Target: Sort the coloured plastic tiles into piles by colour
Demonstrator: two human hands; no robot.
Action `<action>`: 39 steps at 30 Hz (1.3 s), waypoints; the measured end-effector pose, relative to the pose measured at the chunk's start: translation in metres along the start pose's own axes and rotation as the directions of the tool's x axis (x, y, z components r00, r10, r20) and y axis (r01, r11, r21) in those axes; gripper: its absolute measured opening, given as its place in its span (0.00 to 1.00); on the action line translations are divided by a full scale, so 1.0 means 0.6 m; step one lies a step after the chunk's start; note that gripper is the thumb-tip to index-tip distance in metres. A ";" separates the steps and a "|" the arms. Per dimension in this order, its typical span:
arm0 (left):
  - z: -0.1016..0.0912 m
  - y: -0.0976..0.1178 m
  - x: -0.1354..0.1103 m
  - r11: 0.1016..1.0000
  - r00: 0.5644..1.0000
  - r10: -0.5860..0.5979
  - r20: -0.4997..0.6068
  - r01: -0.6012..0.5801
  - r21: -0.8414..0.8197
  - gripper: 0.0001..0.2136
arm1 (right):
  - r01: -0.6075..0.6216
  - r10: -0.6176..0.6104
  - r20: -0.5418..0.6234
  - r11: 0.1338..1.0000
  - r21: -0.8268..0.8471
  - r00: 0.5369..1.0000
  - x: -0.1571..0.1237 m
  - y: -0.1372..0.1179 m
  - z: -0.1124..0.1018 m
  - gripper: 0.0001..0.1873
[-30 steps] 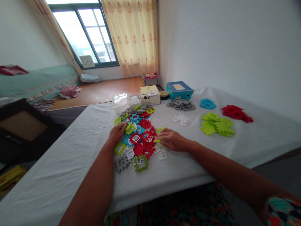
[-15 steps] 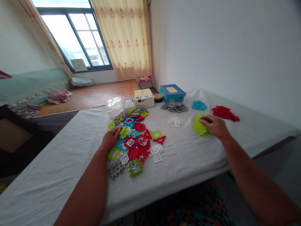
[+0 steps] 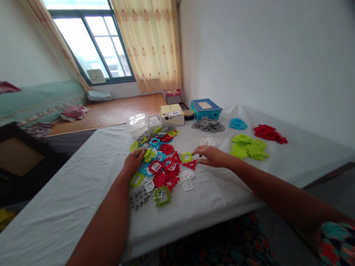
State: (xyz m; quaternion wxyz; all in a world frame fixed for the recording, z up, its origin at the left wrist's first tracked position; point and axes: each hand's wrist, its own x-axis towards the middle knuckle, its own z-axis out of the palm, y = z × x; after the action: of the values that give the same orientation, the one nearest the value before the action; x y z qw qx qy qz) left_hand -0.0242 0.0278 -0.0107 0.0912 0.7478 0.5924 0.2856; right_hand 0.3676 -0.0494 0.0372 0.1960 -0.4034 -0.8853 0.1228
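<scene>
While the left hand [image 3: 134,160] rests at the left edge of the mixed heap [image 3: 160,180], its fingers curl beside a lime piece [image 3: 148,155]; whether they grip it cannot be told. The right hand [image 3: 210,156] is open, thumb and forefinger parted, with nothing visible between them. Its fingertips are just beside a lime frame [image 3: 186,154] and a red piece [image 3: 189,164], at the heap's right side; contact cannot be confirmed. Beyond the right hand lie white pieces [image 3: 208,141], partly hidden by it, and a grey pile [image 3: 208,125] before the blue box [image 3: 206,110]. Farther right on the table [image 3: 219,199] lie separate blue [image 3: 238,123], red [image 3: 269,133] and lime piles [image 3: 249,147].
</scene>
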 end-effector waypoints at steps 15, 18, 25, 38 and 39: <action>-0.002 0.001 0.001 1.000 1.000 0.025 0.000 -0.025 -0.003 0.19 | -0.130 0.129 0.012 0.983 0.130 0.992 0.088 0.030 0.060 0.14; 0.000 -0.003 0.003 1.000 1.000 0.022 0.002 -0.022 0.002 0.20 | -0.185 0.234 -0.157 0.943 0.277 0.959 0.085 0.057 0.052 0.20; 0.001 -0.010 0.005 1.000 1.000 0.022 0.007 -0.022 0.000 0.21 | -0.263 0.461 -0.250 0.789 0.556 0.852 0.065 0.146 0.005 0.21; -0.002 -0.010 -0.001 1.000 1.000 0.028 0.009 -0.028 -0.012 0.22 | -0.178 0.197 -0.057 0.955 0.238 0.979 0.055 0.099 0.003 0.13; -0.002 -0.010 -0.001 1.000 1.000 0.029 0.009 -0.029 -0.012 0.22 | -0.183 0.197 -0.104 0.974 0.135 0.975 0.056 0.092 0.005 0.12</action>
State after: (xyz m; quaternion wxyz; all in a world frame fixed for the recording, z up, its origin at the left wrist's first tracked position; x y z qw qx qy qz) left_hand -0.0298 0.0289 -0.0129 0.0940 0.7571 0.5793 0.2869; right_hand 0.3832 0.0116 0.0220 0.2594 -0.4798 -0.8203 0.1723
